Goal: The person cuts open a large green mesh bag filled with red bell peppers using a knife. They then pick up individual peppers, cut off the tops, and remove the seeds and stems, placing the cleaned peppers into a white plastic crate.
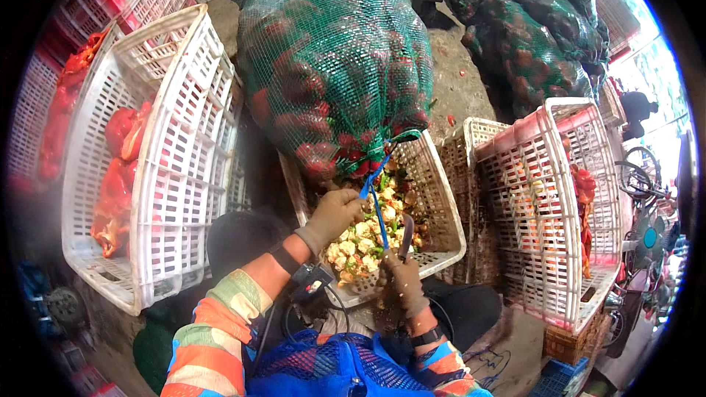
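A large green mesh sack [331, 59] full of red peppers leans toward me, its gathered neck hanging over a white crate [444, 206]. A blue strap [379, 209] runs from that neck down toward my right hand. In a tan glove, my left hand [337, 215] is closed on the strap just below the neck. Lower and to the right, my gloved right hand [403, 283] is closed around a knife [406, 234] with a curved blade pointing up; the strap's lower end meets its fingers. Pale pepper cores with green stems [359, 246] lie in the crate beneath.
At left, a tilted white crate [176, 169] holds cut red peppers [121, 169]. Another white crate [526, 198] on the right has red pieces [583, 206] in it. More filled green sacks [526, 51] lie at the back right. Bicycles [640, 173] stand at the far right.
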### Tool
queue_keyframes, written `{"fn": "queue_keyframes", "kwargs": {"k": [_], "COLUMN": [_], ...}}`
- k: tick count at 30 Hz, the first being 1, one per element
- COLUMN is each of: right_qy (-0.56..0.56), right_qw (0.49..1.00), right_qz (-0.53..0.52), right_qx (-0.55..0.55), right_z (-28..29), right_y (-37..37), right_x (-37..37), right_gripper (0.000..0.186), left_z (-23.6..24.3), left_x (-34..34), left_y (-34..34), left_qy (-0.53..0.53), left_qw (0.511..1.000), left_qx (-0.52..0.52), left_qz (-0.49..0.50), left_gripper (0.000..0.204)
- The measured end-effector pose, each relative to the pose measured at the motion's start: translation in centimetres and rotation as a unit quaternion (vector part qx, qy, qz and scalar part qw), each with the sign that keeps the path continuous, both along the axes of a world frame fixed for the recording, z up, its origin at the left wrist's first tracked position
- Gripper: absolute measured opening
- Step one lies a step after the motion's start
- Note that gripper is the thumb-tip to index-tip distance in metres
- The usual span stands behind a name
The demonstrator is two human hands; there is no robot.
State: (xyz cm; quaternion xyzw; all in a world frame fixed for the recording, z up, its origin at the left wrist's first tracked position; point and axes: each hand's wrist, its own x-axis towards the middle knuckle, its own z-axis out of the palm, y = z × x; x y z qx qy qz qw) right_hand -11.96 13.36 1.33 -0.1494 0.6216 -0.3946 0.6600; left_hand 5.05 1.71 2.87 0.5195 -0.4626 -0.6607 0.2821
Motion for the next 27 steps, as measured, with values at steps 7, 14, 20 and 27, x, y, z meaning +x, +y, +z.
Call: {"fn": "queue_keyframes", "kwargs": {"k": [7,14,20,27], "right_qy": [0.112,0.068,-0.037,0.058], "right_qw": [0.979,0.997,0.990,0.996], "right_qz": [-0.155,0.017,-0.132,-0.064], "right_qx": [-0.074,-0.033,-0.044,-0.038], "right_z": [-1.2,1.3,-0.7,0.5], "right_y": [-3.3,-6.7,-6.8,-6.5], "right_x": [-2.4,2.1,1.9,2.3], "right_gripper": [0.022,0.026,0.008,0.013], "left_z": [-1.4,-2.7,-3.3,-3.4], "left_x": [0.0,-0.6,-0.4,-0.2], "left_y": [0.4,0.7,1.1,0.1], "left_qy": [0.039,0.038,0.051,0.329], "left_qw": [0.998,0.990,0.995,0.930], "left_qx": [-0.006,0.067,0.085,0.129], "left_qz": [0.044,-0.116,0.001,0.102], "left_gripper": [0.016,0.023,0.017,0.015]}}
